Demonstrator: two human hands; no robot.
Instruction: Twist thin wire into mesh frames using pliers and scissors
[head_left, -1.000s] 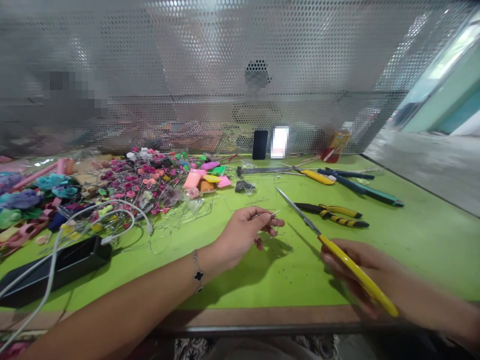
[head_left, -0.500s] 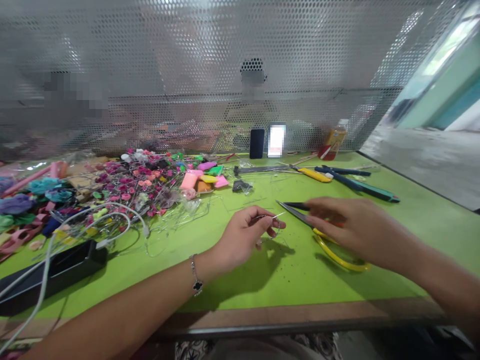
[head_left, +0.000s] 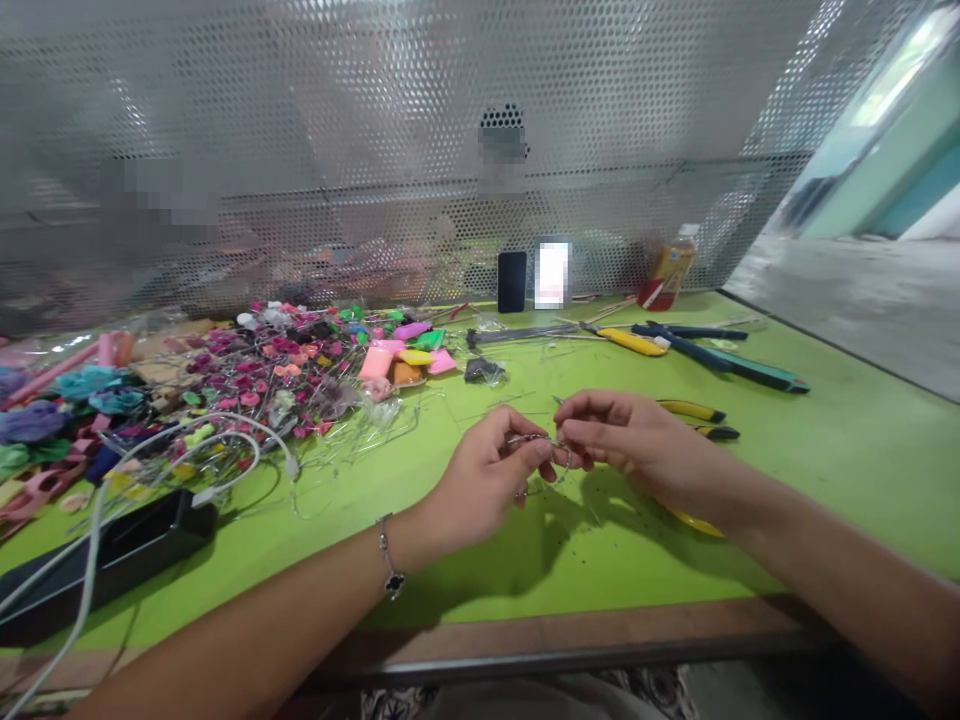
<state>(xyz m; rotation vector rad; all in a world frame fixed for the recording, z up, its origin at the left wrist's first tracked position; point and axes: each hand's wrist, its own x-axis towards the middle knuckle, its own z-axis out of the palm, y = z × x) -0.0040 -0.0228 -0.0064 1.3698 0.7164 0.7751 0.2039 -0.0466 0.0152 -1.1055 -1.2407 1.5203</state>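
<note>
My left hand (head_left: 487, 465) is closed in a pinch around a thin silvery wire loop (head_left: 568, 462), low over the green table. Its fingertips hide part of the loop. My right hand (head_left: 637, 440) meets it from the right, thumb and forefinger pinched together at the loop's right side, where the wire seems to pass between them. Under and behind the right hand lie scissors, of which a yellow handle (head_left: 699, 522) shows. Just beyond that hand are yellow-and-black tool handles (head_left: 694, 410); their other end is hidden.
A heap of small colourful flowers on wire stems (head_left: 255, 365) fills the left side, near a black tray (head_left: 105, 560) and white cable (head_left: 94, 540). Behind are coloured packets (head_left: 379, 360), two phones (head_left: 512, 282), a bottle (head_left: 667, 270), yellow pliers (head_left: 634, 341) and blue-green-handled cutters (head_left: 757, 372).
My right hand has let go of the scissors, which lie on the table, and moved left to pinch at the wire beside my left hand. The left hand has stayed about where it was.
</note>
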